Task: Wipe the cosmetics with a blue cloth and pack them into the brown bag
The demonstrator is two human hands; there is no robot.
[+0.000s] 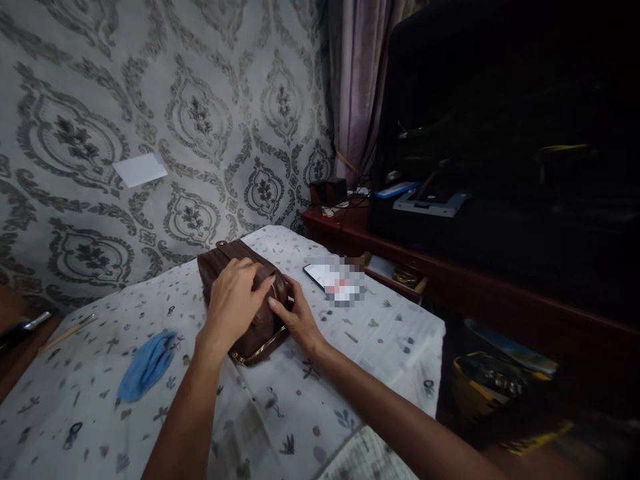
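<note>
A brown leather bag [257,333] with a gold zipper lies on the patterned cloth. My left hand [235,293] rests across its top, the fingers bent over the leather and the thumb pointing toward the right edge. Along the bag's right side, my right hand [299,317] grips the edge, with its thumb on top and the other fingers partly hidden behind the leather. Part of the zipper runs round the near end of the bag. To the left of my left forearm lies a crumpled blue cloth [147,367].
A phone [333,280] lies right of the bag on the patterned cloth [400,327]. Beyond the table's right edge are a dark red desk [345,230], an open drawer [400,275] and a large black screen [500,120]. A patterned wall [200,120] stands behind.
</note>
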